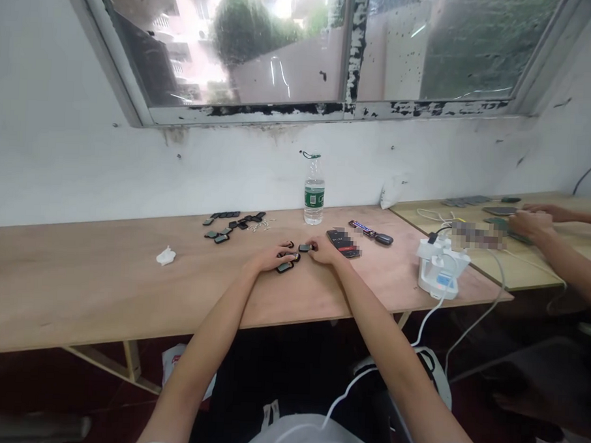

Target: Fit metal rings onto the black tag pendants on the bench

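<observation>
On the wooden table (126,292), my left hand (270,257) rests over small black-rimmed pieces, its fingers curled round something dark. Just below its fingers lies a black-rimmed piece with a grey-green face (284,267). My right hand (322,251) is closed at the fingertips on the right end of a similar grey-faced piece (305,247). The two hands are a short gap apart. Farther left and back lie several more grey-faced pieces (221,238), black parts (249,221) and small white bits (262,225).
A water bottle (313,196) stands near the wall. Right of my hands are a phone (343,243), a wrapped bar (361,228), a black oval object (383,240) and a white power block (437,270) with cables. Crumpled tissue (165,255) lies left. Another person's hands (533,219) work far right.
</observation>
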Demonstrator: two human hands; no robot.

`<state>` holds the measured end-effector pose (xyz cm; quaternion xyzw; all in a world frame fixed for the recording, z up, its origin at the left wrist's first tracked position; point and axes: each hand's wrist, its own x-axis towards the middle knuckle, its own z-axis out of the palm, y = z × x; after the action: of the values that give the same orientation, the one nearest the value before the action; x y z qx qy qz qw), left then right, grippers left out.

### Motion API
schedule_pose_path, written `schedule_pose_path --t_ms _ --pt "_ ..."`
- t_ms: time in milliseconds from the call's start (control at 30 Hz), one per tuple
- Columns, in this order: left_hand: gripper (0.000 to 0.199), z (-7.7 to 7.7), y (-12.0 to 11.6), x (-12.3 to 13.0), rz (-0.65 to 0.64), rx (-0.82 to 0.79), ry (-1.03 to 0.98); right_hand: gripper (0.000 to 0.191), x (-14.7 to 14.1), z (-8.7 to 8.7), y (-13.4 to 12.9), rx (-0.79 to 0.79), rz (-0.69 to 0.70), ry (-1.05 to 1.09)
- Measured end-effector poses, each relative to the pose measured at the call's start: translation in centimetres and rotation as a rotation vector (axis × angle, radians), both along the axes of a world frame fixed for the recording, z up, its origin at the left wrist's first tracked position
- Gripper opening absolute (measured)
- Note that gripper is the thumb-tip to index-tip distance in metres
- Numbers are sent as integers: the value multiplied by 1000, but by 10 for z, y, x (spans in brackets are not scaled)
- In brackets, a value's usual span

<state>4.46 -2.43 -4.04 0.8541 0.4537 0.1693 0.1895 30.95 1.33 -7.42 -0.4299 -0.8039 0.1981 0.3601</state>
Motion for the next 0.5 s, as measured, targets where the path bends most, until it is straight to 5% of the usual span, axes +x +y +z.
schedule_pose_path --t_ms 267,500 --pt "67 5 0 -11 -23 -29 -48 33 -4 7 -9 -68 -64 102" --pt "63 5 -5 9 8 229 -158 33 -17 14 -18 -18 89 296"
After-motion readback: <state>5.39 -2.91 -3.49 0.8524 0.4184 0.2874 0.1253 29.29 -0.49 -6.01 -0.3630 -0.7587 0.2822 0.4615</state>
